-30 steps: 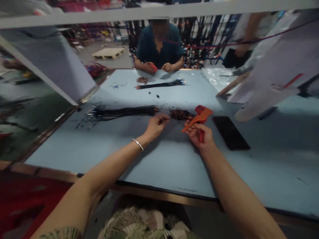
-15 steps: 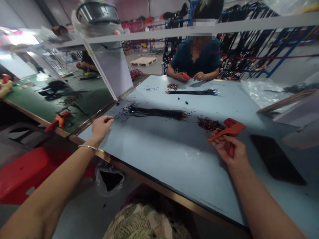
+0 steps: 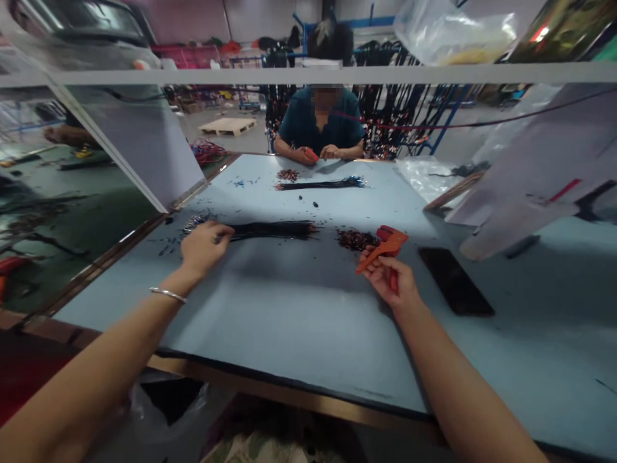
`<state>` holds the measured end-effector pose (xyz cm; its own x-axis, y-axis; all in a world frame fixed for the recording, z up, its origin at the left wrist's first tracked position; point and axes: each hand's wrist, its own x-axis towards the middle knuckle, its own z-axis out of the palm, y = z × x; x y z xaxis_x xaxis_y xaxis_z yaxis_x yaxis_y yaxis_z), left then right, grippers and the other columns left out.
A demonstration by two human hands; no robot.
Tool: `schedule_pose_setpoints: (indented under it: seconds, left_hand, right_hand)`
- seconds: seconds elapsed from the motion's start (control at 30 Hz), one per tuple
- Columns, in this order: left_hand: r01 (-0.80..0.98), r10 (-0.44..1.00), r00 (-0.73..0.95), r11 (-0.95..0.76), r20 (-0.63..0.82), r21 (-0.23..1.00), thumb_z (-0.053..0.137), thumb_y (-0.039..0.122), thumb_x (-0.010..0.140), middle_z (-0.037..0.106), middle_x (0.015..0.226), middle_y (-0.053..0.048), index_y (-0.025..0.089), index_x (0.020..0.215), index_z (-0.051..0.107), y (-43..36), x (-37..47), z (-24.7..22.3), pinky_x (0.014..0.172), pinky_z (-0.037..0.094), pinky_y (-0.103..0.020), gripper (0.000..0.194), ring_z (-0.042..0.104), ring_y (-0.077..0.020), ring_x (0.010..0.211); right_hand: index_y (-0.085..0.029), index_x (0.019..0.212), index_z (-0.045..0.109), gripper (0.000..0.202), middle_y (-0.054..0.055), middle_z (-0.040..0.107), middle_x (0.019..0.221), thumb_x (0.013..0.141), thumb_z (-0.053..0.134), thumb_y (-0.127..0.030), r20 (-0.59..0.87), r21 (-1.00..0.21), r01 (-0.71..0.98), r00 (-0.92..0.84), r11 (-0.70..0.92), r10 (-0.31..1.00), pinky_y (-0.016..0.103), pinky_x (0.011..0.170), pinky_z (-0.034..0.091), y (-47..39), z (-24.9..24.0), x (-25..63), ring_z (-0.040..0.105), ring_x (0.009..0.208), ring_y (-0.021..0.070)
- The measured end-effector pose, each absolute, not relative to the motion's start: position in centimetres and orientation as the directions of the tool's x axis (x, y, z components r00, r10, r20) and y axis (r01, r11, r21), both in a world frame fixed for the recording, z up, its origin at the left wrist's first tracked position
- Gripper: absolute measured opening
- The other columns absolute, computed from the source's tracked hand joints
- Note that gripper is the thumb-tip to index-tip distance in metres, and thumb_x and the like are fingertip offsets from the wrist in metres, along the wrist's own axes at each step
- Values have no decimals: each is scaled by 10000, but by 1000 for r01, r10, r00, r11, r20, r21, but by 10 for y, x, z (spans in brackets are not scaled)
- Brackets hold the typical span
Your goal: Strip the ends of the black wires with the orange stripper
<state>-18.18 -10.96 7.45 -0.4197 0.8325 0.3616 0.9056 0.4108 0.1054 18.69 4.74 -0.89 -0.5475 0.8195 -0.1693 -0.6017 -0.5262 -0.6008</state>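
Observation:
My left hand (image 3: 205, 247) is over the left part of a bundle of thin black wires (image 3: 274, 229), its fingers curled together at the bundle's near edge. Whether a wire is between those fingertips is hidden. The wires lie flat, with pale and bluish ends (image 3: 193, 222) at the left and reddish tips at the right. In my right hand (image 3: 393, 280) is an orange-and-red wire stripper (image 3: 388, 244), its head tilted up to the right. Just behind that hand lies a pile of small dark reddish scraps (image 3: 354, 240).
A black phone (image 3: 456, 281) lies right of my right hand. Across the table (image 3: 289, 321), a co-worker (image 3: 322, 125) holds a red tool (image 3: 312, 154) behind a second wire bundle (image 3: 322, 184) and scrap pile (image 3: 288, 174). A white shelf beam (image 3: 241, 76) crosses above; a panel (image 3: 139, 141) stands left.
My left hand has moved from left of the wire bundle to over its left part. The view has turned to the right. My right hand still holds the wire stripper.

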Motion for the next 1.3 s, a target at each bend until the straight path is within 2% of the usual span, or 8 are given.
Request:
schedule_pose_setpoints:
  seconds: [0.1, 0.2, 0.4, 0.53, 0.67, 1.0, 1.17, 1.3]
  left_hand:
    - [956, 903, -291, 285, 317, 68, 501, 269, 861, 699, 1104, -49, 243, 988, 728, -85, -160, 66, 910, 433, -384, 261, 602, -253, 1067]
    - [943, 919, -301, 326, 255, -61, 485, 251, 863, 690, 1139, -79, 232, 1022, 725, -79, -173, 73, 981, 381, -460, 288, 580, -290, 1116]
    - [877, 881, -447, 466, 154, -117, 515, 219, 814, 730, 1025, -117, 152, 986, 740, -108, -235, 99, 813, 474, -364, 291, 646, -304, 988]
    - [891, 897, -436, 442, 79, -99, 509, 263, 834, 733, 1024, -95, 172, 1048, 728, -116, -247, 87, 796, 478, -328, 319, 654, -269, 954]
    - [920, 922, -377, 384, 81, -85, 507, 268, 837, 713, 1072, -99, 206, 1019, 740, -114, -249, 69, 833, 470, -345, 302, 642, -269, 986]
    - [861, 866, -489, 498, 105, -101, 552, 224, 815, 701, 1045, -114, 151, 1056, 716, -137, -271, 65, 783, 461, -327, 300, 617, -263, 949]
    - [876, 877, -470, 478, 102, -69, 558, 287, 850, 660, 1149, -116, 186, 1161, 679, -135, -269, 55, 850, 450, -339, 348, 583, -265, 1049]
    - [890, 893, -441, 448, 90, -85, 581, 301, 837, 659, 1134, -113, 230, 1087, 715, -126, -269, 54, 907, 428, -385, 292, 559, -302, 1110]
  right_hand:
    - [-184, 835, 671, 230, 63, 759, 831, 630, 613, -98, -160, -612, -598, -547, -518, 822, 329, 787, 592, 47, -10, 188, 719, 801, 196]
    - [-180, 847, 679, 246, 68, 761, 829, 628, 610, -92, -183, -603, -591, -551, -536, 814, 341, 773, 597, 47, -10, 189, 722, 798, 204]
    - [-173, 846, 690, 235, 76, 760, 813, 642, 602, -96, -203, -597, -575, -566, -559, 799, 327, 735, 608, 48, -8, 188, 722, 799, 204]
    - [-178, 857, 689, 237, 68, 758, 814, 649, 605, -101, -196, -613, -559, -576, -558, 793, 327, 757, 610, 49, -9, 189, 724, 804, 202]
    - [-178, 867, 689, 257, 70, 755, 823, 635, 607, -104, -220, -619, -549, -564, -561, 796, 326, 763, 612, 49, -9, 192, 726, 793, 206]
    - [-218, 815, 671, 236, 41, 746, 793, 621, 614, -97, -245, -622, -553, -535, -554, 809, 354, 777, 611, 49, -9, 192, 723, 806, 214]
    - [-222, 836, 665, 258, 30, 742, 794, 617, 610, -97, -243, -636, -550, -523, -541, 817, 359, 787, 607, 49, -10, 192, 721, 815, 212]
    - [-214, 846, 664, 250, 41, 745, 825, 627, 615, -104, -233, -633, -551, -535, -544, 812, 347, 785, 606, 50, -11, 193, 720, 818, 208]
